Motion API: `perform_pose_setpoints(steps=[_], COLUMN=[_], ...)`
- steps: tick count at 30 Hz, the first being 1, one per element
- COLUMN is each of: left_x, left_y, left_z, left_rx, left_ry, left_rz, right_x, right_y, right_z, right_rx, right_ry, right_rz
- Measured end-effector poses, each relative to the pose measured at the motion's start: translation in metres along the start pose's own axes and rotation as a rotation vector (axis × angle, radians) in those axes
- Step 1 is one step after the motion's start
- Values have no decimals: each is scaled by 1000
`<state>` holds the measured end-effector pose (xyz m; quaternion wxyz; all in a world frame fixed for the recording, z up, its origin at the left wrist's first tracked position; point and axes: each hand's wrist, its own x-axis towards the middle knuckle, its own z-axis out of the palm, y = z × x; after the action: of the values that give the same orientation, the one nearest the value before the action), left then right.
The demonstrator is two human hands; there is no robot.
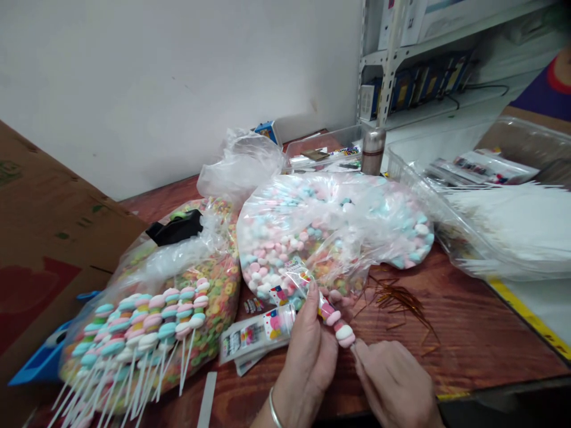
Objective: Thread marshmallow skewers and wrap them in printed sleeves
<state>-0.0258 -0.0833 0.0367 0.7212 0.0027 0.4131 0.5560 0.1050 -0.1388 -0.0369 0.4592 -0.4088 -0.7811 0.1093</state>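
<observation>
My left hand, with a bangle on its wrist, grips a small printed clear bag. A candy skewer of pink and white marshmallows sits partly inside that bag, its lower pieces outside. My right hand pinches the skewer at its stick end, with the stick mostly hidden by the fingers. Left of my left hand lies a stack of printed clear bags. Finished-looking candy skewers with white sticks rest in rows on a large bag of ring-shaped candy.
A big bag of marshmallows lies behind my hands. Copper twist ties are scattered on the wooden table. At right stands a clear plastic bin with white sticks. A cardboard box leans in at left.
</observation>
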Motion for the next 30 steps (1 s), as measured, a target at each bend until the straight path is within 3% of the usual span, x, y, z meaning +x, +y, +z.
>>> perform_pose_setpoints(steps=[2,4,6,8,13,15,17,21,23,25,28,30], left_x=[0,1,1,0,-1,-1,-1,-1,0,1,3,4], left_y=[-1,-2,-4,-6,-10,-11,-10,-9,-10,-12,-13,-15], left_z=[0,2,3,3,5,7,8,8,8,8,9,8], left_rx=[-29,-37,-24,4,22,6,-14,-5,-7,-30,-67,-77], left_ry=[29,30,22,10,14,44,48,-1,-15,-15,24,50], left_rz=[20,40,54,80,140,147,151,101,109,132,145,144], right_x=[1,5,8,8,1,1,6,16,17,15,10,8], right_y=[-7,-13,-15,-12,6,8,6,-2,-3,-2,0,1], right_z=[4,7,8,7,3,2,2,6,8,9,10,11], right_rx=[386,834,1098,999,27,-52,193,1047,1134,849,159,-179], right_ry=[-110,-301,-441,-415,-113,-78,-111,-383,-418,-294,-59,21], right_rz=[437,899,1119,1012,210,131,336,1040,1100,896,370,64])
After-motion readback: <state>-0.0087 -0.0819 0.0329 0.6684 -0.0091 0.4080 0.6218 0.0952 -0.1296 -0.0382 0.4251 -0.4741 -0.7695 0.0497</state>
